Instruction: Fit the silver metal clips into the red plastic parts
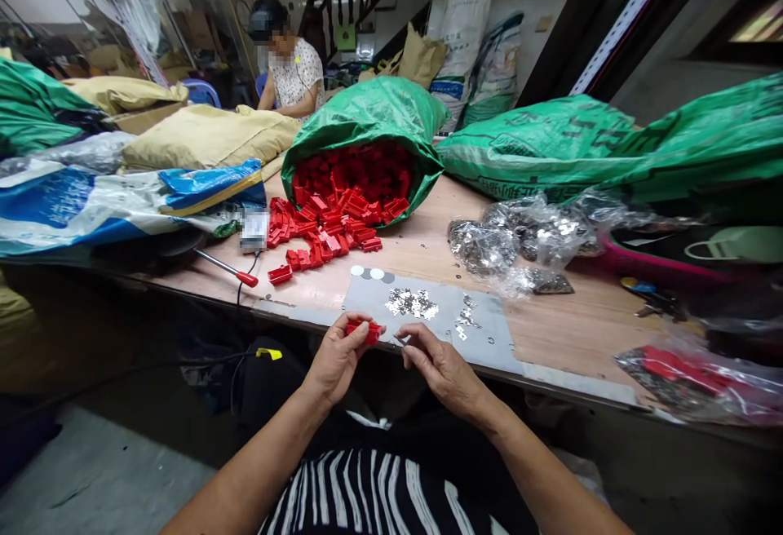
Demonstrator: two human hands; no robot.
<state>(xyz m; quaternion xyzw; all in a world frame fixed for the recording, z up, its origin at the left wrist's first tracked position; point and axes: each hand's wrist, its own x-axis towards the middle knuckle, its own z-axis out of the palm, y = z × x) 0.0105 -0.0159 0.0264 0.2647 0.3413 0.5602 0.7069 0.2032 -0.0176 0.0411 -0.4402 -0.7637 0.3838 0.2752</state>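
Note:
My left hand (pixel 335 364) is closed around a small red plastic part (pixel 365 333) at the table's front edge. Just to its right, my right hand (pixel 441 365) has its thumb and forefinger brought together in a pinch. Whatever sits between those fingertips is too small to name. Beyond both hands lies a grey mat (pixel 367 297) bearing a pile of small silvery metal plates (pixel 411 303). A smaller scatter of metal pieces (pixel 467 313) is on the mat's right side.
Red parts (pixel 330 233) spill from a green sack (pixel 373 111) behind the mat. Plastic bags of metal pieces (pixel 489 245) lie to the right. A red-tipped lever (pixel 247 279) juts out at left. Across the table sits another person (pixel 297 70). More green sacks (pixel 550 143) line the back right.

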